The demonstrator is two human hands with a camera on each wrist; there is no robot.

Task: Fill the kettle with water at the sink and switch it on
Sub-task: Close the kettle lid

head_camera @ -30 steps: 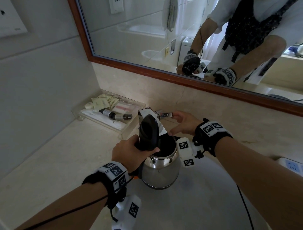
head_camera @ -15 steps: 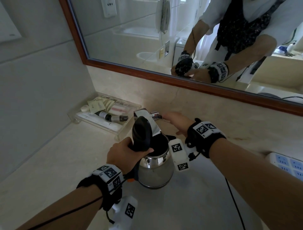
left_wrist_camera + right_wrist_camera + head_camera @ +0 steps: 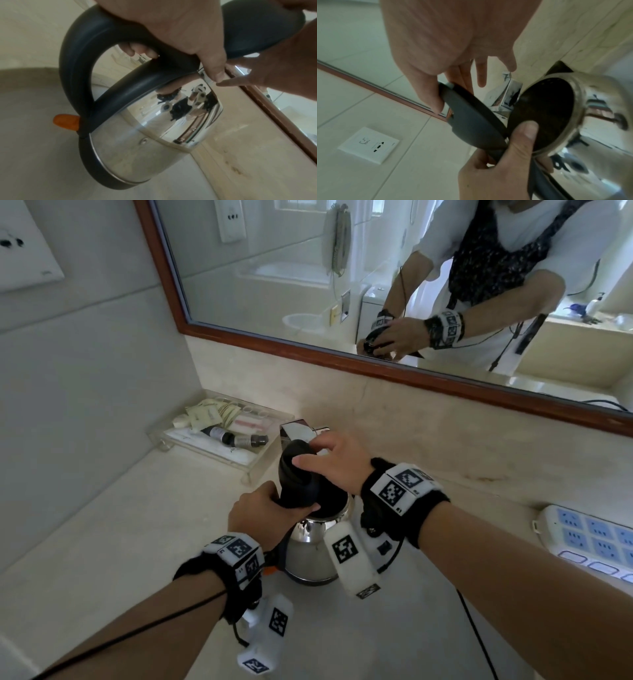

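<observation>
A steel kettle (image 3: pixel 310 554) with a black handle (image 3: pixel 77 54) and an orange switch (image 3: pixel 66 121) is over the grey sink basin (image 3: pixel 394 638), just below the chrome faucet (image 3: pixel 294 429). My left hand (image 3: pixel 270 511) grips the handle, thumb on top by the hinge. The black lid (image 3: pixel 294 474) stands raised, so the dark opening (image 3: pixel 547 115) shows. My right hand (image 3: pixel 310 455) pinches the lid's upper edge between thumb and fingers. In the right wrist view the lid (image 3: pixel 471 121) is tilted toward the opening. Whether water is inside is hidden.
A clear tray (image 3: pixel 253 463) of toiletries sits on the counter left of the faucet. A white power strip (image 3: pixel 589 539) lies at the right, with a black cord (image 3: pixel 476 635) running toward me. A wood-framed mirror (image 3: pixel 376 364) lines the back wall. A wall socket (image 3: pixel 368 144) is on the left wall.
My right hand has come back from the faucet and taken hold of the lid's top edge. The left hand keeps its grip on the handle.
</observation>
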